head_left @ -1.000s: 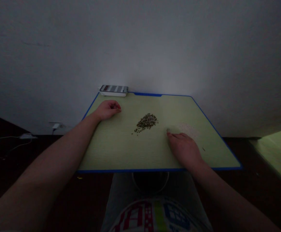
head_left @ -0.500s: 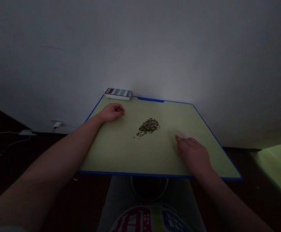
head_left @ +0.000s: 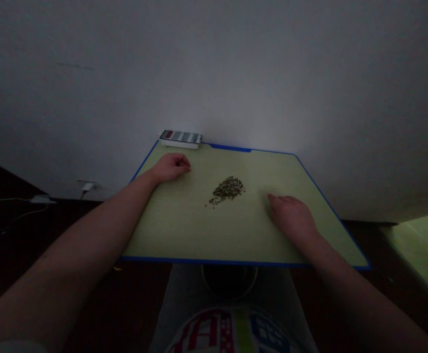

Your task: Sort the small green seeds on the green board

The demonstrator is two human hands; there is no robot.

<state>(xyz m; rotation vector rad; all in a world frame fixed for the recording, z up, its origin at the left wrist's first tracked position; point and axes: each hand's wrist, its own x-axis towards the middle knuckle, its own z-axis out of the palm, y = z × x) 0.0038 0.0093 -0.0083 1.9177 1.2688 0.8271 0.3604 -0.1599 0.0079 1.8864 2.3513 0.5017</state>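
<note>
Hands loosely curled, a person keeps the left hand [head_left: 171, 167] left of a dark seed-like pile [head_left: 230, 188] on a blue-edged green board [head_left: 202, 235], the right hand [head_left: 292, 215] right of it; whether either grips anything cannot be told. Beyond the pile, leftward, lies a phone [head_left: 183, 137].

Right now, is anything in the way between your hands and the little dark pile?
Nothing visible stands between either the left hand or the right hand and the dark pile; just green tabletop.
</note>
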